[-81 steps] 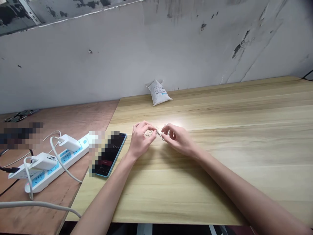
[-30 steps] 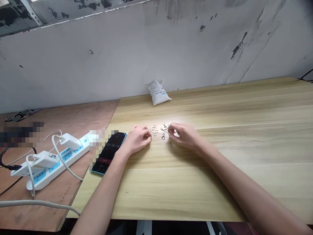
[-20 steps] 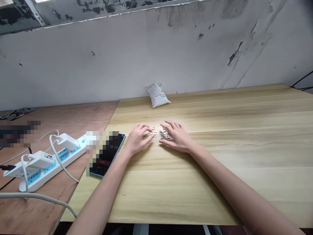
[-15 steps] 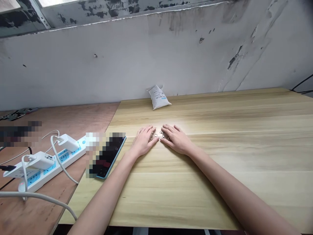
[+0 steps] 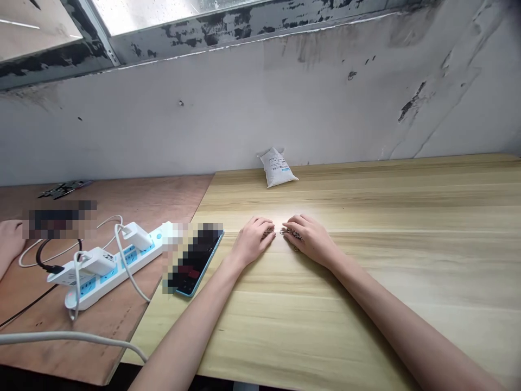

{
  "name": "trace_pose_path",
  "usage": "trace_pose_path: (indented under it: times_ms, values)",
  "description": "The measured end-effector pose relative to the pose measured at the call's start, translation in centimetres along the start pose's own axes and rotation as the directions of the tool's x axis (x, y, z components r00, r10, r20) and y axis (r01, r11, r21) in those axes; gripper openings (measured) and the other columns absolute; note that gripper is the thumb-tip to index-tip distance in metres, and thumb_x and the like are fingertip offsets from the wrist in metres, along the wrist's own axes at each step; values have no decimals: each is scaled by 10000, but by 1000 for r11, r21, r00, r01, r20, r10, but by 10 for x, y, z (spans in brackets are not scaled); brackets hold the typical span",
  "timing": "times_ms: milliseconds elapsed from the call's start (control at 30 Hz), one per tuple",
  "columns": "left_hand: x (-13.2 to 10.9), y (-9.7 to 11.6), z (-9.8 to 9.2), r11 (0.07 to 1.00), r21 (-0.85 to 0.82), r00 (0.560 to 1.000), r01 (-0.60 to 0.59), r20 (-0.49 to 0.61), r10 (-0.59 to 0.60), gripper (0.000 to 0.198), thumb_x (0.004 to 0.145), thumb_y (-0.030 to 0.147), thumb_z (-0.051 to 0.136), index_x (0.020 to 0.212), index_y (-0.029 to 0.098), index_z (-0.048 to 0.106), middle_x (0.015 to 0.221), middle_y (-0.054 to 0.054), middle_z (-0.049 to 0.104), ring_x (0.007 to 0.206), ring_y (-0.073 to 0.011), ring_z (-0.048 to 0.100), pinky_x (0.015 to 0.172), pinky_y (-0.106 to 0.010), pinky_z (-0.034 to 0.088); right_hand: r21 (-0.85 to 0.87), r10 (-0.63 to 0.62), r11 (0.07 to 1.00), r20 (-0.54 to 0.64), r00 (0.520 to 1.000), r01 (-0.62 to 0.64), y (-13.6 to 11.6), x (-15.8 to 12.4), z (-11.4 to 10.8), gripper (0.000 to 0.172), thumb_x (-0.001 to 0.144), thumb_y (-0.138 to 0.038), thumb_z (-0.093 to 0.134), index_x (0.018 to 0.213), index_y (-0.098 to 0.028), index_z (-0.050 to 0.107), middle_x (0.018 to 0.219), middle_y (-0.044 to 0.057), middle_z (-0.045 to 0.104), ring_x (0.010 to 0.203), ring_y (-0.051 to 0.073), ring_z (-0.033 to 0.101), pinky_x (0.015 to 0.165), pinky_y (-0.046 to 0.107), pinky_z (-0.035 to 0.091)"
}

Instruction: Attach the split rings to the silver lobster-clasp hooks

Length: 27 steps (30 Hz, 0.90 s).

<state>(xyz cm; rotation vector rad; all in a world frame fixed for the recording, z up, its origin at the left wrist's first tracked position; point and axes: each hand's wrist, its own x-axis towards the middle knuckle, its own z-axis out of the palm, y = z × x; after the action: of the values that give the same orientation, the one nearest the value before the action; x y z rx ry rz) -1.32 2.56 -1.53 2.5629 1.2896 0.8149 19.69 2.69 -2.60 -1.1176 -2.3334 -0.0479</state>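
And here is the left hand [image 5: 254,241], curled low with its grip narrow around small metal rings [image 5: 267,232], just on the near side of the white packet [image 5: 279,168] and a shade to its left; whether it truly clasps them or only cups them, I cannot tell! Facing it, the right hand [image 5: 309,241], near side of the packet and slightly right, arches its fingers over a bunch of small metal pieces [image 5: 293,234], a ring poking out towards the other hand; this grip is narrow too, its hold unclear. Both sit on the pale wooden worktop [image 5: 407,244]. Out we go: well to the packet's left and nearer, there's the phone [image 5: 205,254], screen dark, partly blurred. Farther left of the packet, the white power strip [image 5: 109,273] with two chargers plugged in lies across a reddish-brown board [image 5: 171,190], and at the far left of the packet, another person's hand [image 5: 12,239]! Behind the packet rises the marked grey wall [image 5: 223,125].
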Motion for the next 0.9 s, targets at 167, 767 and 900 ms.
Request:
trace_pose_path:
  times_ms: [167, 767, 900]
  values:
    - [-1, -1, 0, 1000, 27, 1000, 5, -3, -5, 159, 940, 243, 529, 981, 219, 680, 1059, -31, 681, 1018, -204, 564, 854, -339, 498, -118, -10, 993, 26, 1000, 13, -3, 1, -3, 236, 971, -262, 489, 894, -192, 701, 948, 69, 669, 893, 208, 561, 788, 333, 395]
    - [-1, -8, 0, 999, -23, 998, 49, -32, -50, 133, 926, 253, 552, 943, 223, 681, 1014, -38, 657, 985, -208, 565, 861, -355, 486, -194, 4, 981, 94, 996, 14, -7, 3, -10, 285, 989, -234, 436, 874, -162, 687, 888, 93, 625, 823, 208, 541, 753, 326, 366]
    - [-1, -3, -2, 998, 50, 999, 38, -16, -37, 146, 944, 249, 518, 938, 217, 660, 1016, -39, 649, 989, -210, 558, 846, -347, 481, -255, -3, 966, 91, 996, 27, -9, 6, -6, 323, 996, -203, 400, 820, -150, 665, 853, 93, 621, 793, 207, 526, 746, 329, 346]
